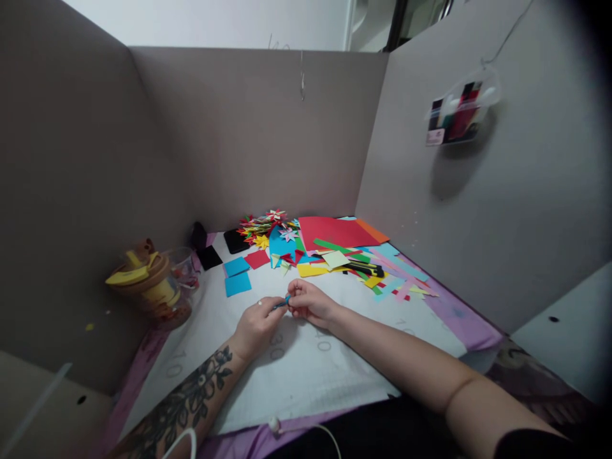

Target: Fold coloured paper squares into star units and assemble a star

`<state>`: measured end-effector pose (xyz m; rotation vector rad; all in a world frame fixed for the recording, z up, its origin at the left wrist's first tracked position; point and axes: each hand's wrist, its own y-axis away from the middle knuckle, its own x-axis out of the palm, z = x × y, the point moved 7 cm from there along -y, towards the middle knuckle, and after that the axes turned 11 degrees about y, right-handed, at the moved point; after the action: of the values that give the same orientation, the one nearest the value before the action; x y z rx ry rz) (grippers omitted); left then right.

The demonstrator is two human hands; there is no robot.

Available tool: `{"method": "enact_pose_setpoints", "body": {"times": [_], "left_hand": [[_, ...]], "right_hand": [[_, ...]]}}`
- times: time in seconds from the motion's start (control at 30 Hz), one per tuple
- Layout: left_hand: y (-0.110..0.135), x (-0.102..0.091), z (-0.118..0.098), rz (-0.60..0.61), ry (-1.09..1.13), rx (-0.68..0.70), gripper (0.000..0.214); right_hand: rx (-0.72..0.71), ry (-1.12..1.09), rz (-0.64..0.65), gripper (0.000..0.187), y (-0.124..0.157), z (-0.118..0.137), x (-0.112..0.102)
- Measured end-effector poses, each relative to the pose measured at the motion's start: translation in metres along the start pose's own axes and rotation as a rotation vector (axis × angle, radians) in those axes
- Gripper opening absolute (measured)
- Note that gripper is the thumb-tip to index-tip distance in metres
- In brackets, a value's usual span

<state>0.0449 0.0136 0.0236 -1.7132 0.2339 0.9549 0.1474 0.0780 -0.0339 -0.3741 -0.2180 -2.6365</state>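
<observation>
My left hand (258, 322) and my right hand (310, 301) meet over a white cutting mat (306, 370). Both pinch a small folded piece of blue paper (283, 303) between their fingertips, just above the mat. My left forearm carries a dark tattoo. Behind the hands lie two blue paper squares (238, 275) and a red square (257, 258).
A heap of coloured paper sheets and scraps (354, 255) spreads at the back right, with finished paper stars (262, 226) beside it. A yellow tape dispenser and jar (148, 284) stand at the left. Grey partition walls enclose the desk; a clear pouch (461, 115) hangs on the right wall.
</observation>
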Motion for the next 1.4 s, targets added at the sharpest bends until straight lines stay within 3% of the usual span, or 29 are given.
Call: {"method": "enact_pose_setpoints", "body": {"times": [0.33,0.6,1.07,1.4], "left_hand": [[-0.0023,0.0014,-0.0084,0.034,-0.068,0.103,0.021],[0.0011,0.0023,-0.0009,-0.021,0.003,-0.004,0.029],[0.0033,0.0036,-0.0009,0.007,0.054,0.043,0.029],[0.0029,0.0047,0.0015,-0.003,0.058,-0.020,0.030]], "right_hand": [[-0.028,0.043,-0.050,0.035,-0.0043,-0.0036,-0.0079],[-0.001,-0.035,-0.024,0.035,-0.0033,-0.0029,-0.0048],[0.004,-0.051,-0.040,0.037,-0.0027,-0.0037,-0.0079],[0.000,-0.059,-0.019,0.035,-0.0042,-0.0031,-0.0063]]}}
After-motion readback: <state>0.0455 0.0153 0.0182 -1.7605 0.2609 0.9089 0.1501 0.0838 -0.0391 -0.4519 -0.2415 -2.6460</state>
